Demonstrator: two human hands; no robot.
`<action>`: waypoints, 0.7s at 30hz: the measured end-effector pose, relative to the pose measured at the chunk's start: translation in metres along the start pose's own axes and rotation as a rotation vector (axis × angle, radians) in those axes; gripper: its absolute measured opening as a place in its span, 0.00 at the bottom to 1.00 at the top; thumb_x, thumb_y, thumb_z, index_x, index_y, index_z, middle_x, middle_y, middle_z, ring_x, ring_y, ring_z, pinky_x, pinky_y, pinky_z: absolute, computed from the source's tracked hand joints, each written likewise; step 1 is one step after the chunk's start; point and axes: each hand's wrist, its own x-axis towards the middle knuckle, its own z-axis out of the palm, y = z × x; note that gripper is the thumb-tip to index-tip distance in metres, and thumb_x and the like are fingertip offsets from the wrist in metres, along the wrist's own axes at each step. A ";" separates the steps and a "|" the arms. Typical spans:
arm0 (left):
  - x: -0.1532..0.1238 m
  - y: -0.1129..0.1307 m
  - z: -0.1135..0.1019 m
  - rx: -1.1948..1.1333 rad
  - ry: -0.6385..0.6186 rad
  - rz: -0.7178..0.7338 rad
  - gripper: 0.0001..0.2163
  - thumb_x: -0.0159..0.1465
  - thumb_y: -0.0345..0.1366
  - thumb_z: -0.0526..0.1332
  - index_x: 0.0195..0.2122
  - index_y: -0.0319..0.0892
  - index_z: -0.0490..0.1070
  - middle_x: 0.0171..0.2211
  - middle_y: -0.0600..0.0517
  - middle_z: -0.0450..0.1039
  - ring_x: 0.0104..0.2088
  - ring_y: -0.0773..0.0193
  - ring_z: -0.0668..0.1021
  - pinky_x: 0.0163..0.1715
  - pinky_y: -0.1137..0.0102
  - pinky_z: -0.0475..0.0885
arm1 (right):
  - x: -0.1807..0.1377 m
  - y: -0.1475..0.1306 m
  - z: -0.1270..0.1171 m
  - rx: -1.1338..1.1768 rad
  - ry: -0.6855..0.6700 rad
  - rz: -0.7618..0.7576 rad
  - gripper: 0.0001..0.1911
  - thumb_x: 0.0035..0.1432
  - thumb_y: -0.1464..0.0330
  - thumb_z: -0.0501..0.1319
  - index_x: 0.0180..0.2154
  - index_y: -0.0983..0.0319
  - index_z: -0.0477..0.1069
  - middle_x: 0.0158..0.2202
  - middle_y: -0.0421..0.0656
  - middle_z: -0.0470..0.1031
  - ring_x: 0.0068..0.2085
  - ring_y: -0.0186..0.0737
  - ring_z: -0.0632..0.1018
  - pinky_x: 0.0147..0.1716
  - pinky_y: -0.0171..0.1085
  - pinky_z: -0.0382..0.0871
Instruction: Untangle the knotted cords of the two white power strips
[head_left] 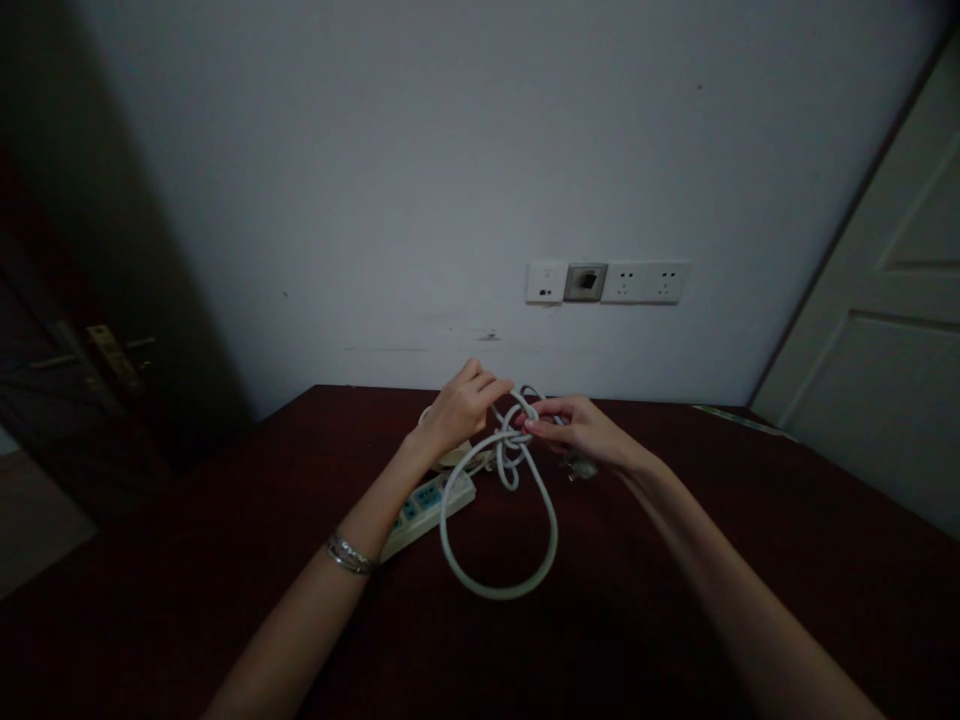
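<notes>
A white power cord (501,594) hangs in a tangle of loops between my hands, one large loop dropping low in front. My left hand (466,405) pinches the cord at the upper left of the tangle. On the right side, my right hand (574,430) grips the knotted part between thumb and fingers. The cord's plug (579,467) dangles just below my right hand. Behind my left forearm lies a white power strip (427,508) with blue socket faces, partly covered by the arm and the loop.
The dark red table (637,580) runs up to a pale wall (420,200). Wall sockets (641,283) and a grey-framed switch plate (585,283) sit above the table. A white door (892,290) stands at right, a dark door with a brass handle plate (112,355) at left.
</notes>
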 end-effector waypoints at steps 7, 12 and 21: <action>0.003 0.005 0.002 -0.598 0.085 -0.261 0.08 0.62 0.28 0.54 0.39 0.36 0.70 0.34 0.47 0.71 0.37 0.62 0.71 0.40 0.66 0.66 | -0.002 -0.001 -0.005 0.022 0.039 0.002 0.19 0.47 0.57 0.65 0.34 0.67 0.72 0.20 0.37 0.62 0.19 0.24 0.59 0.17 0.29 0.48; 0.004 0.008 0.025 -1.417 0.138 -0.636 0.16 0.53 0.37 0.65 0.41 0.37 0.70 0.34 0.49 0.73 0.34 0.64 0.75 0.39 0.68 0.68 | 0.002 0.006 -0.004 0.214 0.097 -0.042 0.19 0.46 0.58 0.66 0.33 0.66 0.70 0.22 0.37 0.63 0.19 0.23 0.59 0.17 0.28 0.48; 0.005 0.013 0.028 -1.262 -0.037 -0.754 0.16 0.52 0.41 0.66 0.37 0.35 0.74 0.34 0.47 0.75 0.32 0.66 0.76 0.37 0.69 0.68 | 0.009 0.017 -0.003 0.333 0.142 -0.104 0.18 0.46 0.58 0.67 0.31 0.65 0.70 0.21 0.36 0.63 0.20 0.23 0.59 0.17 0.27 0.49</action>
